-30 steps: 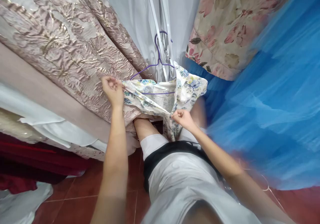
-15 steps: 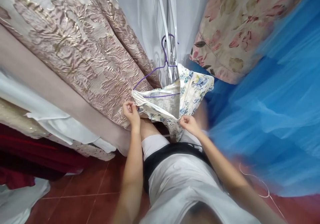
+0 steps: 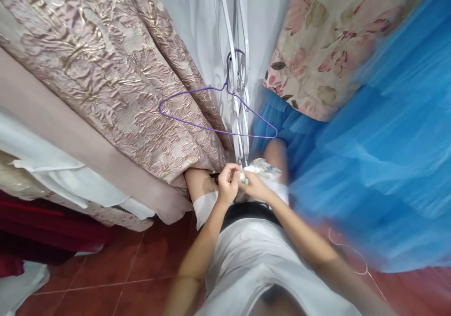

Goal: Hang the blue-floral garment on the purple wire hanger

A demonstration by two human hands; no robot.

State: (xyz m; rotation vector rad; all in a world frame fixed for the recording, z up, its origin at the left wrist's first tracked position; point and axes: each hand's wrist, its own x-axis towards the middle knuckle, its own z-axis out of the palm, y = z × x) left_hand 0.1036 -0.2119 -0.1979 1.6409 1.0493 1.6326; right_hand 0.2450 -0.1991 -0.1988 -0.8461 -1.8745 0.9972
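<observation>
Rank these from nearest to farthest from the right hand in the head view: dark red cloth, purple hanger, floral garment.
1. Floral garment: at the right hand.
2. Purple hanger: above it in the picture.
3. Dark red cloth: far left.

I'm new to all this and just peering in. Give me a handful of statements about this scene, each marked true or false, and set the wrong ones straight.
1. The left hand and the right hand are close together at the floral-print garment. True.
2. That garment hangs from a hook. False: it is down at the hands, and the purple hanger above holds no garment.
3. Pink-and-gold brocade fabric hangs on the picture's left side. True.
4. The fabric at the picture's far right is yellow. False: it is blue tulle.
5. Wooden planks lie underfoot. False: there are red floor tiles.
</observation>
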